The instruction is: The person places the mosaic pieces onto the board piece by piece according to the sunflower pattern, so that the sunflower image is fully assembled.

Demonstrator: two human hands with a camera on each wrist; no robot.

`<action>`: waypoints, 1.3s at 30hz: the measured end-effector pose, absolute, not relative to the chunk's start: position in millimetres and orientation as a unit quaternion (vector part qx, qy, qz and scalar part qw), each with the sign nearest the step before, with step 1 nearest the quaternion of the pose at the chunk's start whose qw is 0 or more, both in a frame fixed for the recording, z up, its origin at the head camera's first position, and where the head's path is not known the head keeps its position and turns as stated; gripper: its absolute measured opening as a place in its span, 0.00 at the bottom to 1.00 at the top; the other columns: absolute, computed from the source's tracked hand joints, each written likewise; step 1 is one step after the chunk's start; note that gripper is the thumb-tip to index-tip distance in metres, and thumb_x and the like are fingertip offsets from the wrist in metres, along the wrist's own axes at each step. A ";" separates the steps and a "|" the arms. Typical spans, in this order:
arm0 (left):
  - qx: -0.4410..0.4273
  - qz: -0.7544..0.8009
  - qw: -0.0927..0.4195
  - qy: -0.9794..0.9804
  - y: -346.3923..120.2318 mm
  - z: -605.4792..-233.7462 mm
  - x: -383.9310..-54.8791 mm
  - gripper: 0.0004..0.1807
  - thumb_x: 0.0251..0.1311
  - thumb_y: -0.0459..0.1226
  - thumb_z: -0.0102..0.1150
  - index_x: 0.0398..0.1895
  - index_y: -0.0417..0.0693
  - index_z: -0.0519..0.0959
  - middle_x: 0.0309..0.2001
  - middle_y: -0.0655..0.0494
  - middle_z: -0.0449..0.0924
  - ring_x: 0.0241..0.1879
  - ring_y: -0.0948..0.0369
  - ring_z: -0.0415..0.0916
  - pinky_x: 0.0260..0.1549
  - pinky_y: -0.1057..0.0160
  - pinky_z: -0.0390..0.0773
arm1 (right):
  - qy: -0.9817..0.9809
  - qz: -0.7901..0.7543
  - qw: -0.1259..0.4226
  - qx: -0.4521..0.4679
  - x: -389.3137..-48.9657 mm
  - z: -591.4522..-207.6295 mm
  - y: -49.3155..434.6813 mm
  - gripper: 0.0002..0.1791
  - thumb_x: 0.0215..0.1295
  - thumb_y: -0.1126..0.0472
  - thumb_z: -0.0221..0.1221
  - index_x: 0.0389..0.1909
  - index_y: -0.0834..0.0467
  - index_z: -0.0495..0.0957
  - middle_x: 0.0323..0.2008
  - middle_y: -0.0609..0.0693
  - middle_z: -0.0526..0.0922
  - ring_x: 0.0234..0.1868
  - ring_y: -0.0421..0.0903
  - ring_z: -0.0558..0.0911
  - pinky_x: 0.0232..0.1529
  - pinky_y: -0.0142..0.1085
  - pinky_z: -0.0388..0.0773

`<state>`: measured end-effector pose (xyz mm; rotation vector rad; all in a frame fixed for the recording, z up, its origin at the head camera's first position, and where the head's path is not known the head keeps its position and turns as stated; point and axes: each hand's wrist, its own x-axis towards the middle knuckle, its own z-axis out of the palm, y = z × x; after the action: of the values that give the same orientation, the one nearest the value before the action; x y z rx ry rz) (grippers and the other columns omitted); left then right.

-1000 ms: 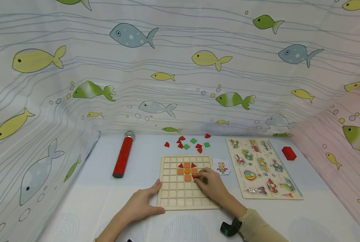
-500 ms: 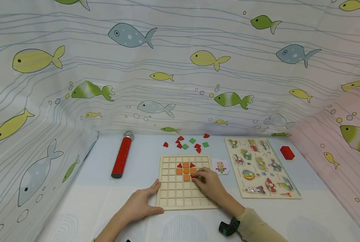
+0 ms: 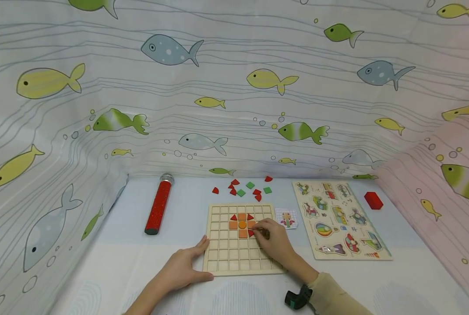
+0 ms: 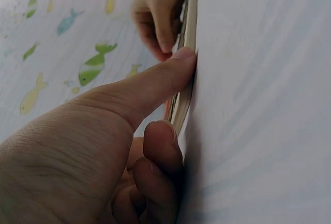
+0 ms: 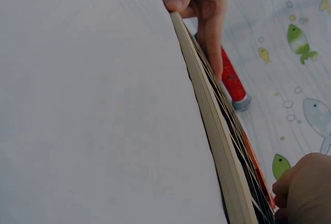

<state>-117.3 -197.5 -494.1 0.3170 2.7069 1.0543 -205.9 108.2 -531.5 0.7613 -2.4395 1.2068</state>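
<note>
A wooden grid board (image 3: pixel 223 253) lies on the table in the head view. My left hand (image 3: pixel 182 266) rests at its near left corner, thumb against the near edge and forefinger along the left side. Over the board's right half is my right hand (image 3: pixel 274 240), its fingertips pinching a red triangle (image 3: pixel 251 233) at a cell below the right orange square. Several orange squares (image 3: pixel 233 225) form a cross around an orange circle (image 3: pixel 242 225). Two more red triangles (image 3: pixel 234 217) sit at its upper corners. In the left wrist view, red shows at the right hand's fingertips.
A small pattern card (image 3: pixel 286 218) lies right of the board. Behind it are scattered red pieces (image 3: pixel 216 190) and green squares (image 3: pixel 250 185). A red microphone (image 3: pixel 158 208) lies left; a picture puzzle board (image 3: pixel 319 240) and a red block (image 3: pixel 373 201) lie right.
The red triangle under my right fingertips shows more fully now, inside its cell, as the fingers have shifted slightly. My left hand stays at the board's corner. The whole view has drifted a little.
</note>
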 end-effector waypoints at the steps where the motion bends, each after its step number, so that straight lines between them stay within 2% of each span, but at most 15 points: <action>1: 0.108 0.358 0.109 0.921 -197.8 -493.6 -117.0 0.56 0.48 0.53 0.83 0.79 0.42 0.68 0.80 0.51 0.64 0.75 0.42 0.68 0.70 0.35 0.70 | -0.852 0.424 0.159 0.261 -205.9 -531.8 108.4 0.05 0.64 0.71 0.72 0.38 0.58 0.90 0.39 0.47 0.87 0.31 0.34 0.77 0.30 0.28 0.78; 7: 0.112 0.359 0.108 0.920 -198.3 -493.0 -116.6 0.56 0.48 0.53 0.83 0.79 0.41 0.68 0.80 0.51 0.64 0.75 0.43 0.69 0.70 0.36 0.71 | -0.852 0.426 0.164 0.255 -206.0 -532.7 109.4 0.07 0.63 0.71 0.72 0.38 0.59 0.90 0.39 0.47 0.87 0.31 0.35 0.78 0.30 0.29 0.79; 11: 0.113 0.363 0.113 0.918 -198.0 -495.2 -117.7 0.56 0.48 0.54 0.83 0.79 0.41 0.68 0.80 0.51 0.64 0.75 0.43 0.68 0.70 0.35 0.70 | -0.845 0.439 0.170 0.252 -207.4 -529.6 113.7 0.07 0.64 0.71 0.70 0.43 0.62 0.89 0.38 0.49 0.86 0.30 0.36 0.77 0.28 0.29 0.78; 19: 0.121 0.355 0.108 0.921 -198.6 -497.1 -116.9 0.56 0.48 0.54 0.83 0.79 0.42 0.68 0.80 0.52 0.64 0.75 0.43 0.68 0.70 0.35 0.70 | -0.840 0.455 0.182 0.232 -213.4 -512.2 130.2 0.14 0.66 0.68 0.71 0.52 0.66 0.87 0.44 0.60 0.88 0.31 0.42 0.77 0.22 0.29 0.71; 23: 0.121 0.357 0.106 0.920 -200.1 -496.2 -116.3 0.56 0.48 0.54 0.83 0.79 0.41 0.68 0.80 0.51 0.64 0.75 0.42 0.68 0.69 0.35 0.70 | -0.845 0.445 0.195 0.225 -215.6 -504.5 136.9 0.17 0.65 0.67 0.72 0.53 0.64 0.86 0.44 0.62 0.88 0.23 0.41 0.73 0.21 0.29 0.69; 26: 0.118 0.356 0.108 0.921 -200.4 -496.5 -117.5 0.56 0.48 0.54 0.83 0.79 0.42 0.68 0.80 0.52 0.64 0.75 0.42 0.68 0.70 0.34 0.70 | -0.847 0.438 0.198 0.225 -217.8 -500.2 140.2 0.18 0.65 0.66 0.72 0.55 0.63 0.86 0.44 0.63 0.87 0.24 0.43 0.75 0.22 0.29 0.71; 31: 0.116 0.356 0.110 0.921 -201.3 -498.1 -119.2 0.56 0.49 0.54 0.83 0.79 0.42 0.68 0.80 0.53 0.64 0.75 0.42 0.69 0.69 0.34 0.70 | -0.857 0.426 0.190 0.219 -233.2 -493.0 136.0 0.19 0.65 0.63 0.73 0.56 0.62 0.86 0.48 0.60 0.88 0.39 0.51 0.83 0.30 0.32 0.76; 39: 0.121 0.355 0.110 0.920 -201.8 -498.6 -119.5 0.56 0.49 0.54 0.82 0.79 0.42 0.68 0.80 0.53 0.64 0.75 0.44 0.69 0.69 0.36 0.71 | -0.879 0.396 0.142 0.226 -282.4 -484.1 110.5 0.22 0.66 0.61 0.72 0.57 0.67 0.84 0.51 0.63 0.88 0.47 0.61 0.84 0.42 0.47 0.81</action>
<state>-119.5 -201.8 -498.6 0.3566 2.7047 1.0420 -282.4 110.5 -484.1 0.6516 -2.5360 1.1445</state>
